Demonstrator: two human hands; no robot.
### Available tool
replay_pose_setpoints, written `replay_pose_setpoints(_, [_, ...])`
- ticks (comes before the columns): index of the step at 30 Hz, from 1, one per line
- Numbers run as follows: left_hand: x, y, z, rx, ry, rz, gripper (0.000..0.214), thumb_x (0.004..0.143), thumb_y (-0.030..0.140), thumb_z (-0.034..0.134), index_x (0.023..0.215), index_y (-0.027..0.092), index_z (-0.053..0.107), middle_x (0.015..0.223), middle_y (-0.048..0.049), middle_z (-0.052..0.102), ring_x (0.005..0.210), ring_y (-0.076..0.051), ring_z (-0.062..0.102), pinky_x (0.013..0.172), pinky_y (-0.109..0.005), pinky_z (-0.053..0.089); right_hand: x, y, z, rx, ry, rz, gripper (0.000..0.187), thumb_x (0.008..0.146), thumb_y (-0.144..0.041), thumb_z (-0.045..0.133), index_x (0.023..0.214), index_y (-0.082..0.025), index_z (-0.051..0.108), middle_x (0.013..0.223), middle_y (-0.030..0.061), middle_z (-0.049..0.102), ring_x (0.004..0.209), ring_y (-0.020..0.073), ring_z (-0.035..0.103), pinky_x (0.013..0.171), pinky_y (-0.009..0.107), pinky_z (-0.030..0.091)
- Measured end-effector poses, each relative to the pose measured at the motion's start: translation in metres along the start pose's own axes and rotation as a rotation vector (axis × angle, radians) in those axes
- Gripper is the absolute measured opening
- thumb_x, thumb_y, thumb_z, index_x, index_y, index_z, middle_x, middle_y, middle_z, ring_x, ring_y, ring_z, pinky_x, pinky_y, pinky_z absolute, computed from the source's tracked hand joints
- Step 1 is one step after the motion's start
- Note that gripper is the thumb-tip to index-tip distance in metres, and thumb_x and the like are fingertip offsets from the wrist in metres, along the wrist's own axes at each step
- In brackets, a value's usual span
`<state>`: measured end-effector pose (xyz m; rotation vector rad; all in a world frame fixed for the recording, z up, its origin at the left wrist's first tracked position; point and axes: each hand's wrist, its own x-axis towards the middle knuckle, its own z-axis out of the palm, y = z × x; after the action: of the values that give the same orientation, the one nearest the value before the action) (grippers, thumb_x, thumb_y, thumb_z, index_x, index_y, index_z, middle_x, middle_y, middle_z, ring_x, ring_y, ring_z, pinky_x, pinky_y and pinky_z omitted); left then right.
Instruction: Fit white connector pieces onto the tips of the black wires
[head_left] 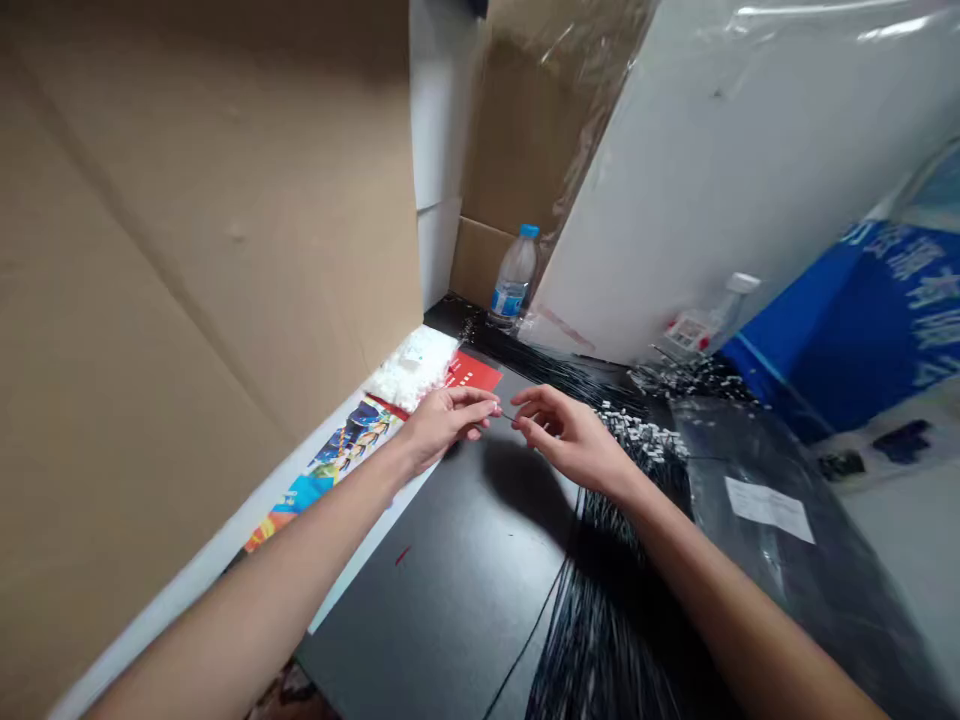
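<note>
My left hand is closed in a pinch on a small white piece that looks like a plastic connector. Facing it, my right hand pinches a thin black wire whose end reaches to the white piece. Whether the wire sits inside the piece or only touches it, I cannot tell. Beyond my left hand lies a heap of small white pieces. Under my right forearm runs a large bundle of black wires, and several wires near it have white ends.
A grey tabletop lies below my hands. Cardboard stands on the left. At the back are a water bottle and a second clear bottle. A black plastic bag with a paper label lies on the right.
</note>
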<state>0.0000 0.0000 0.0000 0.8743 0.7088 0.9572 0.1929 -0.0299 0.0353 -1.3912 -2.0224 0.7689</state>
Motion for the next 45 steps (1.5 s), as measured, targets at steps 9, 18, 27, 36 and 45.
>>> replay_pose_setpoints(9, [-0.001,-0.002,-0.001,-0.018,-0.036,-0.033,0.021,0.072,0.016,0.078,0.088,0.007,0.069,0.078,-0.0052,0.066,0.063,-0.007,0.053,0.053,-0.019,0.038,0.001,0.002,0.018,0.059,0.035,-0.020,0.036,0.089,-0.049,0.056,0.089,-0.014,0.065,0.075,0.0032,0.063,0.059,0.0094,0.046,0.052,0.022,0.035])
replay_pose_setpoints(18, [-0.005,0.002,0.000,0.066,0.025,-0.069,0.011,0.078,0.014,0.073,0.086,0.007,0.069,0.087,-0.0071,0.067,0.066,-0.006,0.053,0.053,-0.018,0.039,-0.002,0.008,0.023,0.096,0.146,-0.024,0.030,0.085,-0.043,0.059,0.084,-0.013,0.065,0.065,0.0007,0.056,0.055,0.0085,0.043,0.051,0.022,0.034])
replay_pose_setpoints(27, [-0.003,0.001,-0.001,0.077,0.013,-0.071,0.014,0.074,0.016,0.075,0.084,0.008,0.069,0.086,-0.0078,0.067,0.068,-0.009,0.056,0.054,-0.022,0.037,-0.003,0.009,0.027,0.027,0.186,-0.080,0.023,0.085,-0.037,0.060,0.084,-0.015,0.066,0.067,0.0014,0.060,0.056,0.0090,0.048,0.052,0.021,0.038])
replay_pose_setpoints(36, [-0.005,0.003,0.002,0.129,0.016,-0.063,0.009,0.076,0.014,0.073,0.082,0.008,0.070,0.079,-0.0043,0.062,0.068,-0.008,0.054,0.055,-0.022,0.036,-0.005,0.006,0.029,-0.022,0.267,-0.124,0.019,0.084,-0.032,0.059,0.081,-0.015,0.067,0.061,-0.0005,0.056,0.049,0.0073,0.038,0.049,0.021,0.033])
replay_pose_setpoints(45, [-0.006,0.001,-0.001,0.135,-0.036,-0.122,0.010,0.075,0.015,0.075,0.083,0.010,0.071,0.069,-0.0007,0.060,0.059,-0.006,0.050,0.062,-0.024,0.038,-0.006,0.005,0.030,0.080,0.228,-0.044,0.025,0.080,-0.037,0.059,0.079,-0.013,0.067,0.058,-0.0002,0.052,0.049,0.0073,0.033,0.046,0.021,0.028])
